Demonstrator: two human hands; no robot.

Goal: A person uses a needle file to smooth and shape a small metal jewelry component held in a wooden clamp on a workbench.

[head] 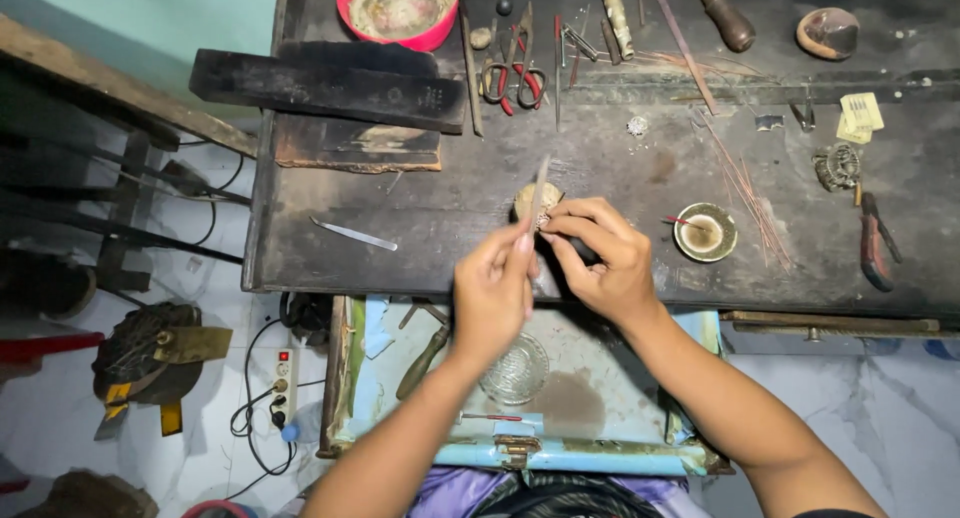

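My left hand (493, 290) grips a thin metal file (540, 188) that slants up toward the bench. Its tip meets a small silvery piece (545, 219) pinched in the fingertips of my right hand (600, 258). Both hands hover over the front edge of the dark wooden workbench (450, 213), next to a small round wooden block (524, 199). Most of the small piece is hidden by my fingers.
A small brass dish (705, 232), thin copper wires (750, 193), pliers (877, 240) and red-handled scissors (512, 73) lie on the bench. A red bowl (398, 8) stands at the back. Under my hands is a blue drawer (560, 448) with a glass dish (515, 371). Tweezers (355, 235) lie left.
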